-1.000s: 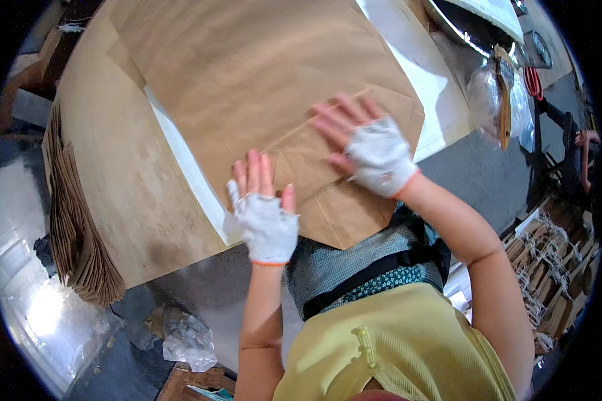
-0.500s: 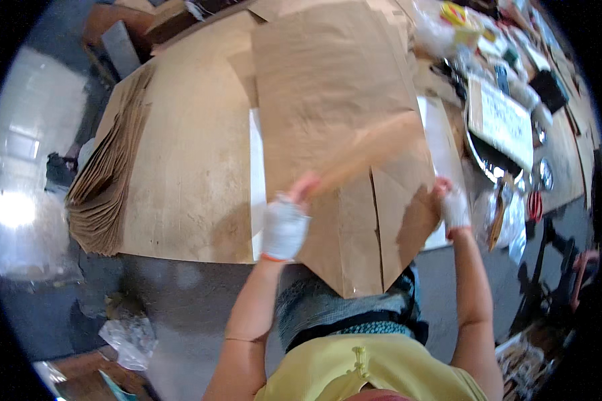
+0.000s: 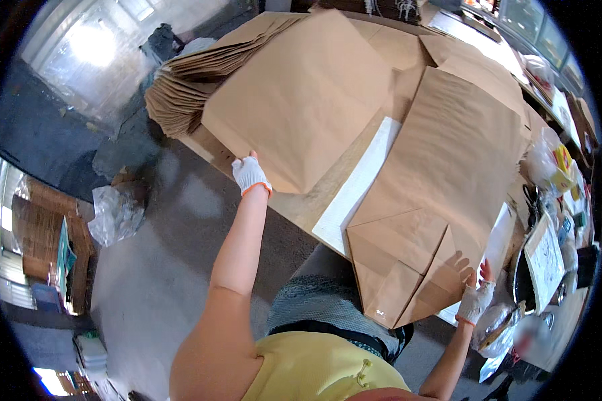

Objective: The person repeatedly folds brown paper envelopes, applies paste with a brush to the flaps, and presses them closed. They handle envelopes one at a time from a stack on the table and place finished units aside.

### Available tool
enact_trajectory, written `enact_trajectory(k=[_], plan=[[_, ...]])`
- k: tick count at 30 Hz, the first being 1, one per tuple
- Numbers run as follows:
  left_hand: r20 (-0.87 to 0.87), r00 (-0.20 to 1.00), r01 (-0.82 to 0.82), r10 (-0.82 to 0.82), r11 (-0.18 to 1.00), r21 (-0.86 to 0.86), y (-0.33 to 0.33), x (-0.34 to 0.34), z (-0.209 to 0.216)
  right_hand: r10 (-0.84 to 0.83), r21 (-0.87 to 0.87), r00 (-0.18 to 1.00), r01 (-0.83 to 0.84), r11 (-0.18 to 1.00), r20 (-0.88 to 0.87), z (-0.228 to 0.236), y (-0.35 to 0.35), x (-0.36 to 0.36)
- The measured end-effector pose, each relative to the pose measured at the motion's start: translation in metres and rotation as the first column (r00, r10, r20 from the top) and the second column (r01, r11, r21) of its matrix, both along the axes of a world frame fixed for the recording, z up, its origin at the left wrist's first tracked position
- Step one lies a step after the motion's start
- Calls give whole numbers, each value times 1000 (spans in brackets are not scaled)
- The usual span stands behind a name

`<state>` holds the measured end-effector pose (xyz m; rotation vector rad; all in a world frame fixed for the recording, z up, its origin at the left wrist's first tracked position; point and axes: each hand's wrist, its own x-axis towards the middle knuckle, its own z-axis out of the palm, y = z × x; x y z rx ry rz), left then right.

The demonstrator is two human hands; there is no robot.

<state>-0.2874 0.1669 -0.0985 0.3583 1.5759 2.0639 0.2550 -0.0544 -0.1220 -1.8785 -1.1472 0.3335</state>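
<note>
left hand (image 3: 251,172) has swung leftward, outstretched, holding brown paper (image 3: 297,100).

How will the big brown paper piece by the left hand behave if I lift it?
The brown paper piece is probably light for its size, as it looks thin and flat. It will likely flop rather than stay rigid: its near corner shows a soft bend. Its smooth, broad face may slide easily if pushed.
</note>
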Motion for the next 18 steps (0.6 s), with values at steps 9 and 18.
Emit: enact_trajectory(k=[9, 18], plan=[[-865, -37, 157, -501, 852, -500, -56, 146, 11, 323, -221, 885, -407, 886, -336, -8, 19, 11], [-632, -601, 635, -490, 187, -749, -108, 215, -3, 714, -362, 595, -616, 700, 369, 27, 10, -27]])
